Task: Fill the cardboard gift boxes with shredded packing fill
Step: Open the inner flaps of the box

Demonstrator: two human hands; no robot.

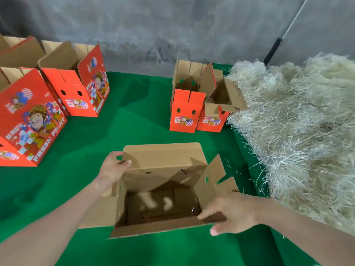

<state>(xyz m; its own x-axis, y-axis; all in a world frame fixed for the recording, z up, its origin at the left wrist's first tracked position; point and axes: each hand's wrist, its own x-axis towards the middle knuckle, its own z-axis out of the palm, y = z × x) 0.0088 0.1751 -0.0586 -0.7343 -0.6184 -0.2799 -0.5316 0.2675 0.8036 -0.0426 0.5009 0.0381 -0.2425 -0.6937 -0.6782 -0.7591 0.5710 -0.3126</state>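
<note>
Steadies the nearest gift box (163,169) on the green cloth (134,127), left hand (113,167) pinching its far-left flap and right hand (230,214) gripping its near rim, bare inside with the shredded fill (297,121) heaped just to the right, so apparently leaves its filling undone.

even bright light, soft shadows, wide-angle bending at edges, slight overall blur.

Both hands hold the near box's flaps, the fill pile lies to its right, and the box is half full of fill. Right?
No: the head view shows the box empty, its bare bottom in sight. The left hand and right hand do hold its flaps, and the fill pile lies to its right.
</note>
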